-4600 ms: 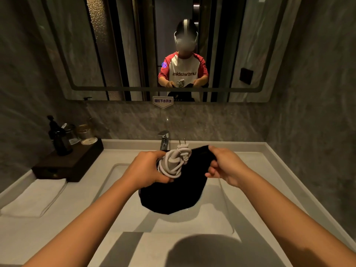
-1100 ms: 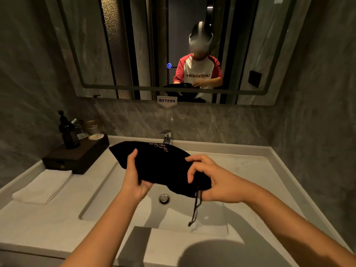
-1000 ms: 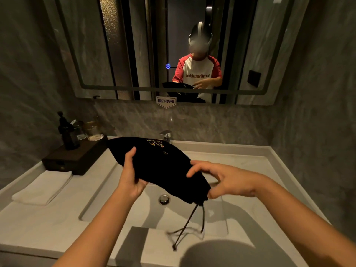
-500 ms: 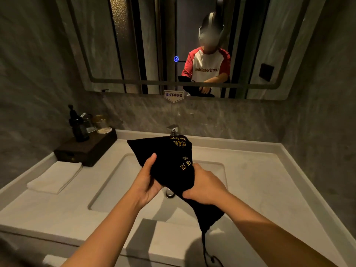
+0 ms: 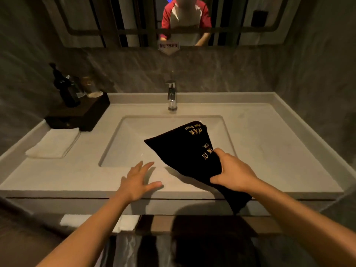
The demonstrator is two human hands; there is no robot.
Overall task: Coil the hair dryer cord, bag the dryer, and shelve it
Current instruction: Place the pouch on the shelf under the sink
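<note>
Black hair-dryer bag [image 5: 185,151] is gripped in my right hand [image 5: 234,171] (dryer presumably inside). My left hand [image 5: 137,182] is spread, holding nothing; shelving remains.

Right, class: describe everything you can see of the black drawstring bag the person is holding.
The black bag looks like soft matte cloth, with gold embroidered lettering, including "Hair Dryer", near its far end. It hangs tilted over the sink and the counter's front edge, wide end up and away, narrow gathered end drooping below the counter. Only the right hand grips it, at its narrow part; the left hand is open and apart from it. Its contents are hidden, and no drawstring shows.
</note>
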